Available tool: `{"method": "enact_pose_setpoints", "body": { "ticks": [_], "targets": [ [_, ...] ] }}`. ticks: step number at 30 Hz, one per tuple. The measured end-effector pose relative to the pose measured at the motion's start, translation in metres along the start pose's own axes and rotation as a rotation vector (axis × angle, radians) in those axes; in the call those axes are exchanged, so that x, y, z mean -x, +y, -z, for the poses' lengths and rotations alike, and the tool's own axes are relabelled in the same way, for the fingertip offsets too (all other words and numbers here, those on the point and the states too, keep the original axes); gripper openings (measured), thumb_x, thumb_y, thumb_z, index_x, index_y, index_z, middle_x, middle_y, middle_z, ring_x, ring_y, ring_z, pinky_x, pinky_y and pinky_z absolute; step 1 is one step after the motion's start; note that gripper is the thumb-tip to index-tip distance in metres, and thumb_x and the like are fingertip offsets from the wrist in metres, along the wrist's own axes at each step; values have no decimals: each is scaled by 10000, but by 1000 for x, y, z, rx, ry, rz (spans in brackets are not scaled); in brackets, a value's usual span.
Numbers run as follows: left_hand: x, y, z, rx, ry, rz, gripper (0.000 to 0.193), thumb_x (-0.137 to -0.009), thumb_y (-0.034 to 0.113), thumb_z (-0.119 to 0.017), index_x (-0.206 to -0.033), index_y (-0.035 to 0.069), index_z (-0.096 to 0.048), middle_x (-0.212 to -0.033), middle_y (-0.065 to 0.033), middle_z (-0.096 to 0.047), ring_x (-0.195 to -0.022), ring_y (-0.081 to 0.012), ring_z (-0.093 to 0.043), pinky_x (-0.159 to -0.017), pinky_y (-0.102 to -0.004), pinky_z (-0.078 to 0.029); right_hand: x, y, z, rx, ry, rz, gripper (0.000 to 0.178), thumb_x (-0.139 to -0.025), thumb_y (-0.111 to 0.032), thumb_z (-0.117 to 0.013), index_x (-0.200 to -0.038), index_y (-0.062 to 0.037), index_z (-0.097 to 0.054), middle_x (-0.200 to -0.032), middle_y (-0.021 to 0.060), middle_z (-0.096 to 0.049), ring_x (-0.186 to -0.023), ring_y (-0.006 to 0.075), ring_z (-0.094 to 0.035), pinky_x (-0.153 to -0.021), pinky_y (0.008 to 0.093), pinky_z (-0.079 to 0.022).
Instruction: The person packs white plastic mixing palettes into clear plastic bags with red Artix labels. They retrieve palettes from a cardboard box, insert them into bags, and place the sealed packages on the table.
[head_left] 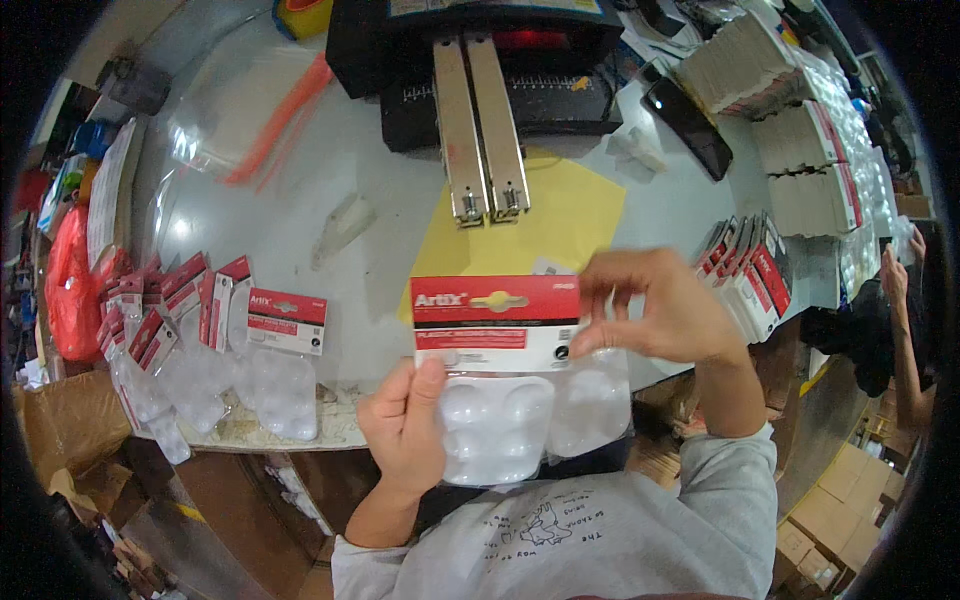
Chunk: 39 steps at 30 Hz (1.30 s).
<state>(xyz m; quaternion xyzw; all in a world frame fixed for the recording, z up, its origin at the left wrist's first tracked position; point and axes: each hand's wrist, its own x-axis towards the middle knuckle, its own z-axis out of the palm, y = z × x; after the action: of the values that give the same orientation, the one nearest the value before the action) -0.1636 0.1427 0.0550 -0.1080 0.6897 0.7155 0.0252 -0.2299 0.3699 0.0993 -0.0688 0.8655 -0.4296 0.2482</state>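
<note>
Between my hands is a header card [497,352], red on top and white below, with a hang hole. A white plastic palette [495,425] with round wells hangs beneath it, in a clear bag. My left hand [405,425] pinches the card's lower left corner and the bag's edge, thumb on top. At the card's right edge, my right hand [665,305] is closed with thumb and bent fingers. A second white palette [592,410] shows below that hand, partly covered by the first; whether it has its own card is hidden.
A black machine [400,60] with two long metal arms [480,130] stands ahead, over a yellow sheet [580,205]. Carded palettes [285,370] lie left. Header cards [750,275], a phone [690,130] and card stacks [805,200] are right. Another person's hand [893,275] is far right.
</note>
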Motion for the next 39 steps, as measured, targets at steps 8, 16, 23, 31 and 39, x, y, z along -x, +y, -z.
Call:
{"method": "enact_pose_setpoints", "body": {
  "ticks": [8, 16, 23, 31, 39],
  "targets": [
    [-4, -11, -6, -5, -5, -5, 304, -963, 200, -482, -815, -37, -600, -736, 9, -587, -651, -32, -455, -579, -176, -376, 11, 30, -15, -599, -216, -93, 174, -862, -127, -624, -894, 37, -672, -795, 87, -679, -622, 113, -641, -500, 209, -477],
    [-5, -10, -7, -16, 24, -19, 317, -967, 209, -472, -799, -34, -588, -742, -16, -609, -655, -46, -481, -586, -189, -393, 16, 25, -21, -669, -179, -111, 158, -868, -115, -606, -888, 25, -677, -780, 80, -681, -642, 129, -660, -475, 204, -461],
    [-6, -14, -8, -66, 43, -68, 322, -968, 200, -470, -776, -40, -567, -744, -13, -605, -660, -51, -479, -592, -195, -394, 15, 27, -23, -675, -154, -82, 162, -871, -102, -597, -906, 37, -673, -790, 90, -682, -641, 131, -659, -476, 205, -465],
    [-3, -8, 0, -256, -20, 6, 281, -968, 173, -446, -815, -32, -563, -738, -5, -568, -671, -56, -466, -602, -198, -382, 20, 30, -30, -794, -168, -90, 159, -859, -104, -588, -841, 44, -643, -711, 83, -655, -603, 137, -635, -473, 215, -468],
    [-72, -31, -20, -326, -7, -2, 289, -970, 172, -397, -864, -63, -526, -755, -77, -423, -715, -146, -441, -678, -272, -377, -46, 36, -31, -854, 81, -261, 178, -852, -134, -580, -781, 28, -596, -698, 99, -624, -602, 147, -635, -476, 232, -473]
  ]
}}
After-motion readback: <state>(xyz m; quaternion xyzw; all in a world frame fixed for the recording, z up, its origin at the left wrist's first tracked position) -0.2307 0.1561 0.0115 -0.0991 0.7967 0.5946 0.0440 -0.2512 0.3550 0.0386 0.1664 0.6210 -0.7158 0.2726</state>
